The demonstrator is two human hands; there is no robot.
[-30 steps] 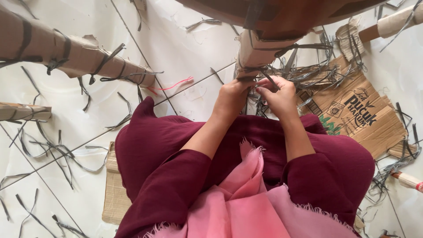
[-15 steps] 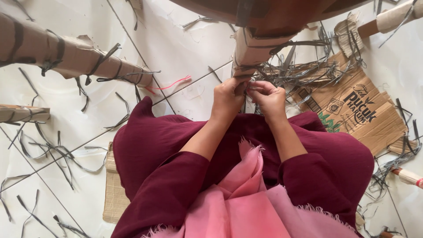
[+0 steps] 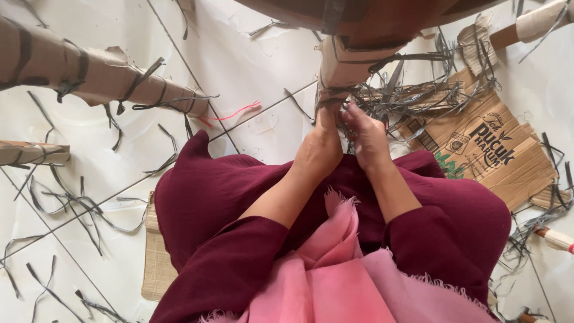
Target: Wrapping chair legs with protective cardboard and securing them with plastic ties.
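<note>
reaching forward over a maroon-clad lap, both forearms stretch out from maroon sleeves in the head view, wrists close together. the left hand (image 3: 320, 146) and the right hand (image 3: 368, 134) sit side by side, fingers curled and pinched onto the grey plastic strapping band (image 3: 335, 98) wound around the brown cardboard-wrapped leg (image 3: 347, 66) directly ahead of them. two hands, one leg between them; three more cardboard-wrapped legs show, two at the left (image 3: 89, 75) and one at the top right. loose grey strap offcuts (image 3: 72, 203) litter the white tiled floor (image 3: 239, 54). one flattened brown cardboard sheet (image 3: 496, 149) lies right of the hands.
</note>
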